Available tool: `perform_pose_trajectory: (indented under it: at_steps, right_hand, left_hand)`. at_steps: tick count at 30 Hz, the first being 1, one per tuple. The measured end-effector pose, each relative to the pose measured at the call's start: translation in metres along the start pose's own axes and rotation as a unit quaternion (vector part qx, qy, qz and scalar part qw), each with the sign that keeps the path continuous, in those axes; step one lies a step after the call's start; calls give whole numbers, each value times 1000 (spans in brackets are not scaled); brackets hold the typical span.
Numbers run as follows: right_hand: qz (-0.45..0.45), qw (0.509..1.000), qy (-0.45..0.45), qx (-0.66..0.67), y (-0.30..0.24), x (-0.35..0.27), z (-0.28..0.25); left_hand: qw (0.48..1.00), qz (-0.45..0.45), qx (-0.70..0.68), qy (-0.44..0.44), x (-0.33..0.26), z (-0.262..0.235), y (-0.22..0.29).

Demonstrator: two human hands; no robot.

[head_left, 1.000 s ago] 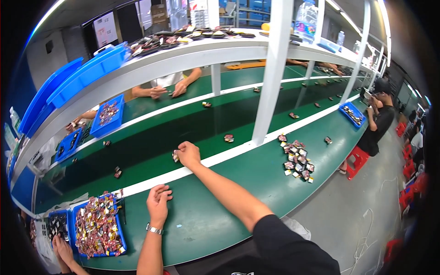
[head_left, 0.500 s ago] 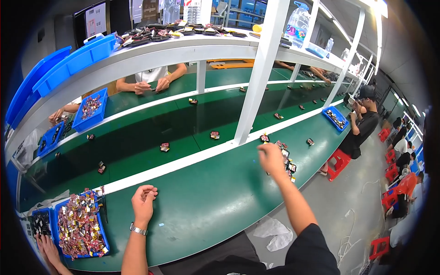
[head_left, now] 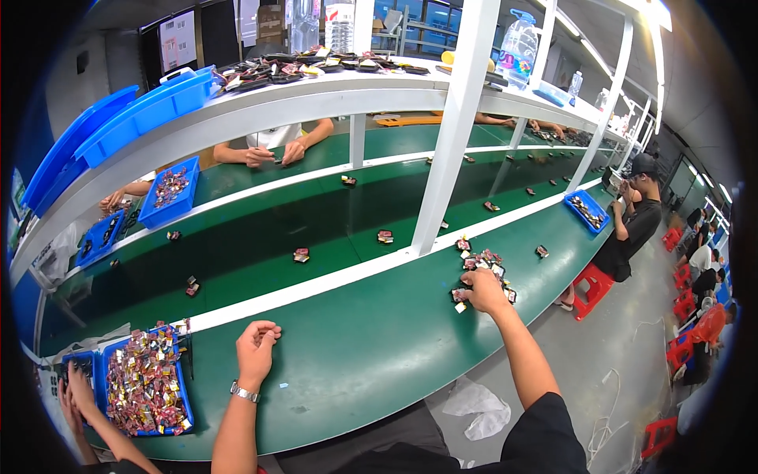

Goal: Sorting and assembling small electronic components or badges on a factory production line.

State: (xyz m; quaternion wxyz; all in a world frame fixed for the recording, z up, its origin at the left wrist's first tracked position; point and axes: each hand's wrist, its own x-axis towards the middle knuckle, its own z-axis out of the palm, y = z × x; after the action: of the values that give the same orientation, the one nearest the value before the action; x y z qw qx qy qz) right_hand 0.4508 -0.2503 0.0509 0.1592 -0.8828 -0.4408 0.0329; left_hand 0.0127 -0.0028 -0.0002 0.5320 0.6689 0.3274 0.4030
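My right hand (head_left: 486, 292) reaches over a loose pile of small black electronic parts (head_left: 483, 259) with reddish and white-yellow pieces, on the green bench (head_left: 355, 355). Its thumb and fingers close on one small electronic part (head_left: 459, 295) at the pile's near left edge. My left hand (head_left: 257, 351), with a metal watch (head_left: 245, 392) at the wrist, hovers over or rests on the bench to the left. Its fingers are curled together and no object shows in them. Nearest it is a blue bin (head_left: 189, 415) heaped with small reddish and yellow pieces.
Another person's hands (head_left: 76, 395) work at a smaller blue bin at far left. A white post (head_left: 450, 134) stands beyond my right hand. Single parts (head_left: 384, 236) lie along the dark green conveyor. Across it, someone's hands (head_left: 272, 156) hold a small item. A blue tray (head_left: 586, 212) sits farther right.
My right hand has come down onto the near left part of the pile and closed on a part. My left hand stays in about the same place. The other person's hands shifted at the bin.
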Motion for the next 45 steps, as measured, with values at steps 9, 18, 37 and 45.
perform_pose_trajectory:
  at_steps: [9, 18, 37, 45]
  right_hand:
    - [-82, 958, -209, 179, -77, 9, 10]
    - [-315, 850, -310, 287, -273, -2, 46]
    - [-421, 838, -14, 347, -307, -20, 92]
    - [-479, 845, -37, 234, -299, -20, 89]
  left_hand:
    - [999, 8, 44, -16, 1, -3, 1]
    - [954, -130, -126, -238, -6, -1, 29]
    - [950, -164, -217, -151, -2, -16, 19]
    - [949, -170, -234, -128, -3, -16, 18]
